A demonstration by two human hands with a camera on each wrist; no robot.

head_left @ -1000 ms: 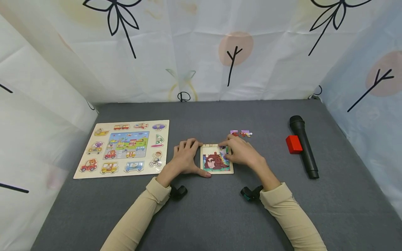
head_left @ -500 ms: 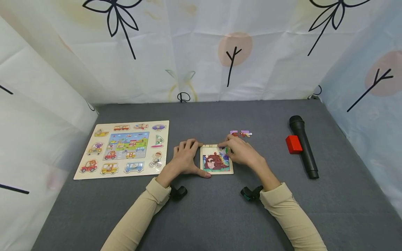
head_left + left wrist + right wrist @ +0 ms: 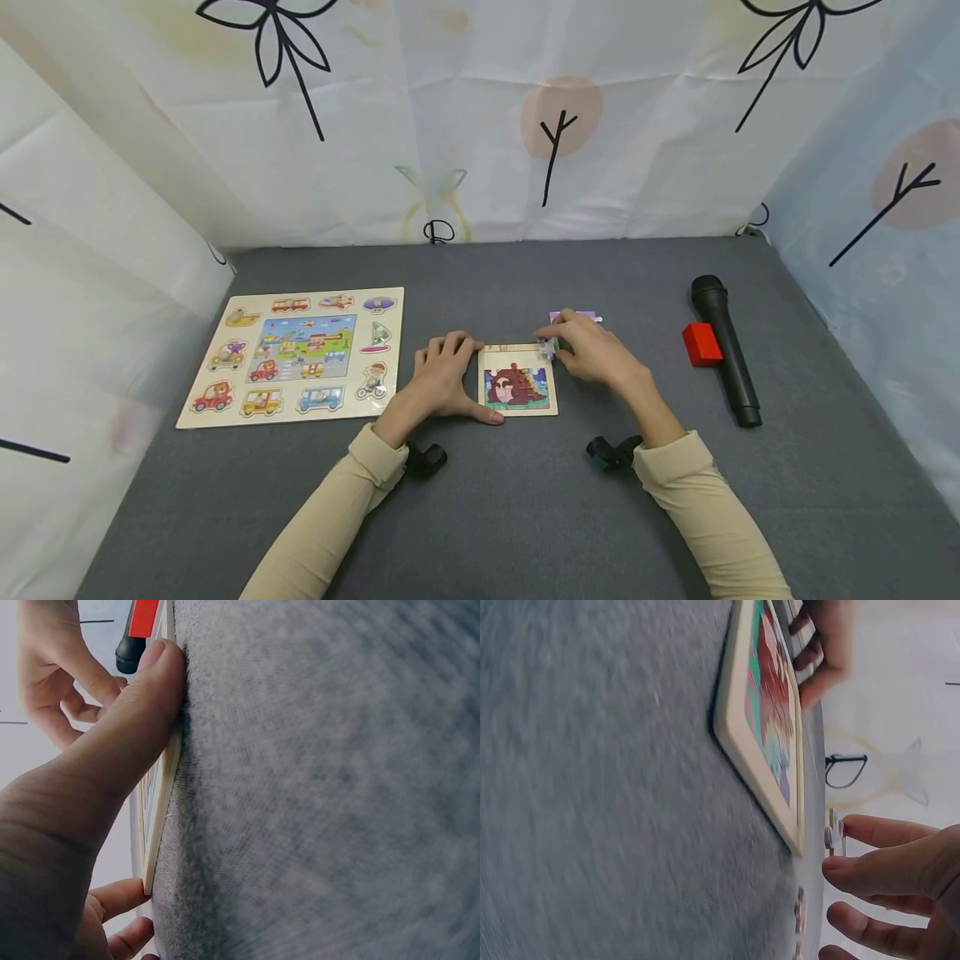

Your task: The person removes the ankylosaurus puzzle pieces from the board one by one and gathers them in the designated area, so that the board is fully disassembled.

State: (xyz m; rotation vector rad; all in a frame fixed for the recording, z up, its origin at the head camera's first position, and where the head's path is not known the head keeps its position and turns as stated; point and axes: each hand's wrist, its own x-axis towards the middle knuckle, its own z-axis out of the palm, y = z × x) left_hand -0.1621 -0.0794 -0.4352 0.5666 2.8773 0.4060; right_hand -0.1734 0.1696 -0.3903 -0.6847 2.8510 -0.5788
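A small square puzzle tray (image 3: 517,410) of pale wood is seen on a grey table (image 3: 525,517) covered with a felt-like, slightly rough cloth. The tray is thin and flat, with rounded corners and a raised rim, and a colourful picture with a brown figure is shown inside it. Its upper right corner is not filled.

The left hand (image 3: 442,379) is laid against the left edge of the tray. The thumb is pressed along the lower left corner, and the other fingers are curled at the upper left edge, so the tray is gripped from its side.

The right hand (image 3: 592,350) is held just beside the upper right corner of the tray. A small flat puzzle piece (image 3: 550,347) with a wavy outline is pinched between the thumb and the first finger, and in the right wrist view it is seen just off the tray's far edge, not touching it. More loose pieces (image 3: 577,316) are lying on the cloth just behind this hand, partly hidden by the fingers.

A larger wooden board (image 3: 300,354) with cartoon vehicles is placed well to the left. A black cylindrical microphone (image 3: 726,350) and a red block (image 3: 702,345) touching it are found far to the right.
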